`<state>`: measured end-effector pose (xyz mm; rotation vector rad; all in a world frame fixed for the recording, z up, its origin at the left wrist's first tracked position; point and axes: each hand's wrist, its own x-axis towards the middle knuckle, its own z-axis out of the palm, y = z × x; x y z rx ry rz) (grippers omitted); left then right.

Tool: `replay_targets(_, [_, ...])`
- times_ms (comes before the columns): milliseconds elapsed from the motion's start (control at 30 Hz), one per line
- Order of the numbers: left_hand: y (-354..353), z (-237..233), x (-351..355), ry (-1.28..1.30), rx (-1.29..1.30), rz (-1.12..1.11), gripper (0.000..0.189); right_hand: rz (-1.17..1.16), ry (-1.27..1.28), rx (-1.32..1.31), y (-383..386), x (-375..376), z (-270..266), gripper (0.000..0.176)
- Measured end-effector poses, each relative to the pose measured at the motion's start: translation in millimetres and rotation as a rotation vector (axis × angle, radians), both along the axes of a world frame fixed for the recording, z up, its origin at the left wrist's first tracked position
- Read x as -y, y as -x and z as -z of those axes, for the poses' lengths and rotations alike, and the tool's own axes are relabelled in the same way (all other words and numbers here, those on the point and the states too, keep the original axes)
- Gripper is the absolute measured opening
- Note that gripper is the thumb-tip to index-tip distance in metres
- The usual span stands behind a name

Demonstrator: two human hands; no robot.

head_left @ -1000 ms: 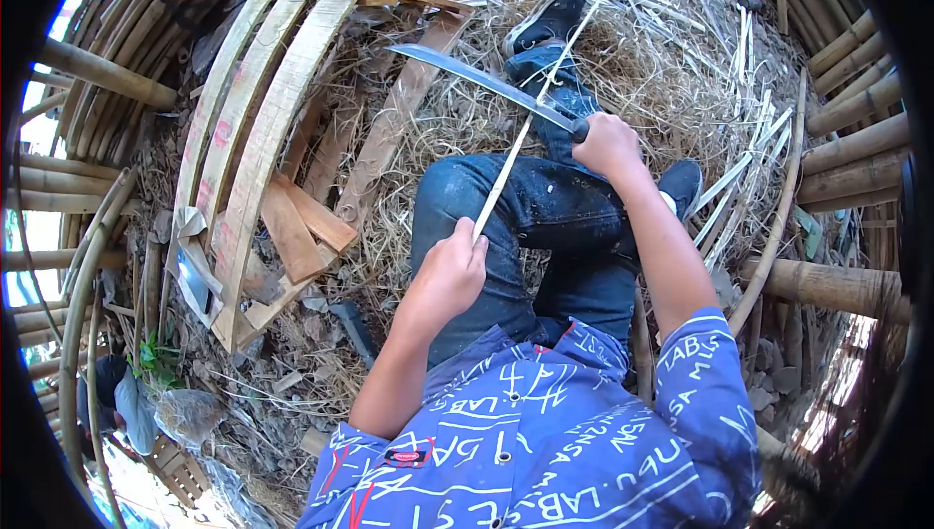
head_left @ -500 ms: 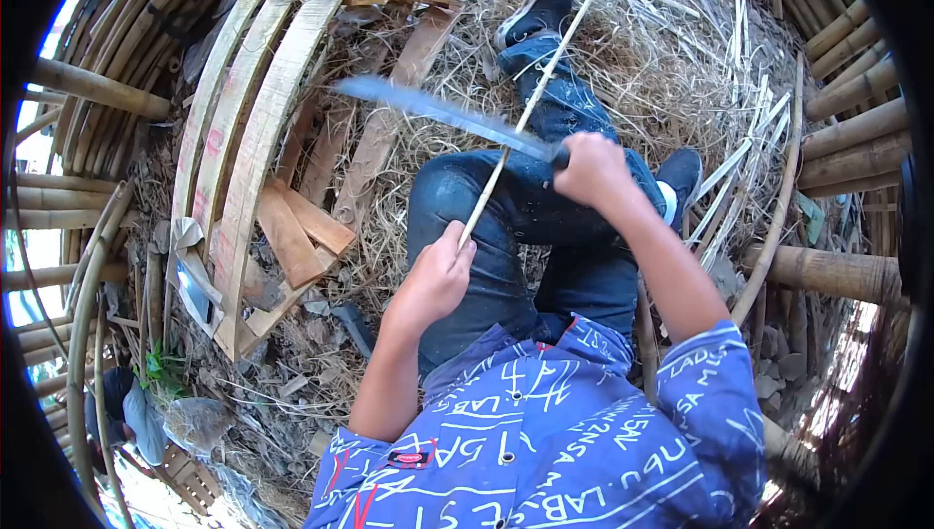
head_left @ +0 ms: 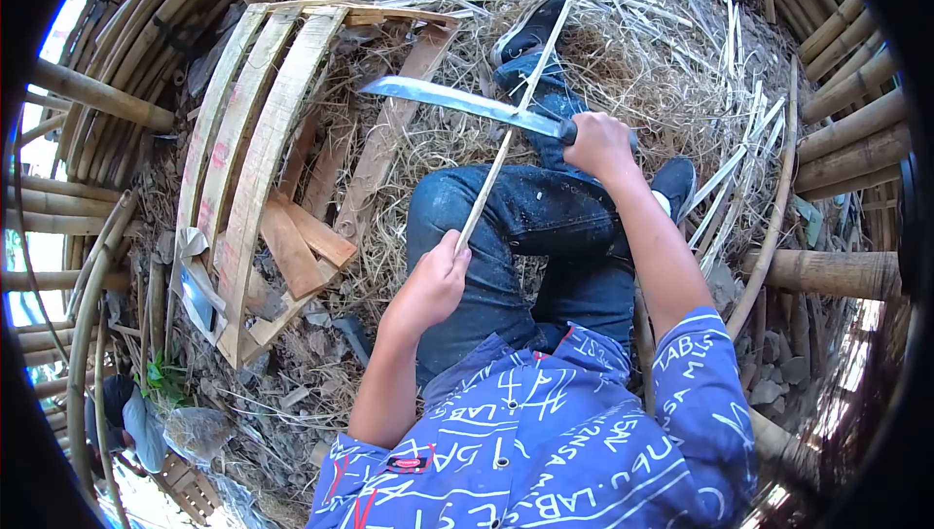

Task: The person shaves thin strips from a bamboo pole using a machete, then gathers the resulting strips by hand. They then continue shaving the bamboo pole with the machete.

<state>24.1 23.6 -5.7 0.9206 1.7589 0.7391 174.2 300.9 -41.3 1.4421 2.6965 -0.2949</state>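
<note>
My left hand (head_left: 434, 281) is closed around the lower end of a long, thin bamboo strip (head_left: 497, 164). The strip slants up and away over my bent leg, past my shoe. My right hand (head_left: 598, 147) grips the dark handle of a machete (head_left: 457, 101), whose long blade points left. The blade crosses the strip near its handle end and appears to touch it. Both hands are above my jeans (head_left: 467, 203).
A slatted wooden pallet (head_left: 255, 140) lies on the left, with loose wood blocks (head_left: 297, 242) on it. Shavings (head_left: 632, 91) and pale split strips (head_left: 744, 159) litter the ground. Bamboo poles (head_left: 827, 274) edge the space. At lower left another person (head_left: 131, 422) is partly visible.
The machete has moved slightly away from me along the bamboo strip, and its blade is less blurred. The strip's far end has shifted a little left. My left hand has barely moved.
</note>
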Motion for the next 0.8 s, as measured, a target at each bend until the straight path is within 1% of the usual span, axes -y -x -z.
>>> replay_targets(67, [-7,-6,5,-0.013,-0.036,0.018,0.021,0.191,0.009,0.036,-1,-23,-3,0.027])
replay_targets(100, [-9,-9,11,-0.011,-0.07,0.032,0.021,0.166,-0.02,0.059,-5,-30,-6,0.027])
replay_targets(133, [-12,-13,17,-0.002,-0.062,0.026,0.021,0.117,-0.046,0.056,-10,-34,-8,0.027])
replay_targets(200, [-9,-15,12,0.013,-0.036,0.043,0.021,0.065,-0.102,0.138,-15,-37,-13,0.026])
replay_targets(233, [-9,-12,12,0.013,-0.011,0.028,0.02,0.069,-0.117,0.144,-18,-39,-17,0.026])
replay_targets(300, [-6,-14,12,-0.01,-0.006,0.043,0.019,0.044,-0.13,0.113,-18,-34,-19,0.026])
replay_targets(367, [-5,-15,16,-0.046,-0.017,0.041,0.018,0.068,-0.117,0.069,-19,-24,-26,0.025])
replay_targets(467, [-6,-25,21,-0.021,-0.001,0.02,0.018,0.09,-0.134,-0.009,-24,-7,-27,0.024])
replay_targets(533, [-9,-32,25,-0.013,-0.013,0.031,0.017,0.064,-0.009,-0.118,-26,14,-41,0.022])
replay_targets(567, [-10,-36,27,-0.004,-0.023,0.039,0.016,-0.007,-0.048,-0.141,-31,17,-35,0.02])
replay_targets(600, [-11,-39,29,0.004,-0.034,0.047,0.016,-0.004,-0.051,-0.146,-33,13,-42,0.02])
replay_targets(667, [-12,-47,46,-0.008,-0.025,0.056,0.016,0.01,-0.139,-0.037,-42,3,-61,0.018])
replay_targets(700, [-13,-52,53,0.004,-0.026,0.073,0.015,-0.005,-0.167,-0.046,-52,-20,-61,0.019])
replay_targets(733, [-12,-55,57,0.01,-0.028,0.09,0.015,-0.036,-0.152,0.011,-53,-27,-66,0.02])
replay_targets(800, [-5,-46,53,0.011,-0.07,0.111,0.014,-0.067,-0.182,0.045,-46,-26,-62,0.021])
